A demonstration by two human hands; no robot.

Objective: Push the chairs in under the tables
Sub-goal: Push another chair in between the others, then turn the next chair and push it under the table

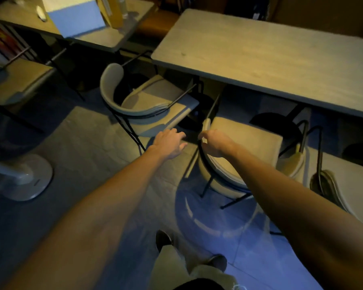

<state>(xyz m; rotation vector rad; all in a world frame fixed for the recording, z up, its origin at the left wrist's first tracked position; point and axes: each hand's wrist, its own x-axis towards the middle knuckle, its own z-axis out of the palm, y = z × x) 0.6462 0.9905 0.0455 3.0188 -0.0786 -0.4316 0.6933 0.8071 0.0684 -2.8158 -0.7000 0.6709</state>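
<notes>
A beige cushioned chair [245, 141] with a curved backrest and thin black legs stands in front of the long wooden table [260, 51], its seat mostly out from under the top. My right hand [213, 144] curls over the left end of its backrest. My left hand [170, 143] hovers with fingers spread in the gap beside it, holding nothing. A second beige chair [155, 103] sits angled at the table's left corner, partly under the top. A third chair [344, 185] shows at the right edge.
A white fan base [27, 176] stands on the floor at the left. Another table [105, 36] at the back left carries a pale blue box [76, 15] and a yellow item. One more chair [19, 80] stands at far left. My feet [189, 254] are below.
</notes>
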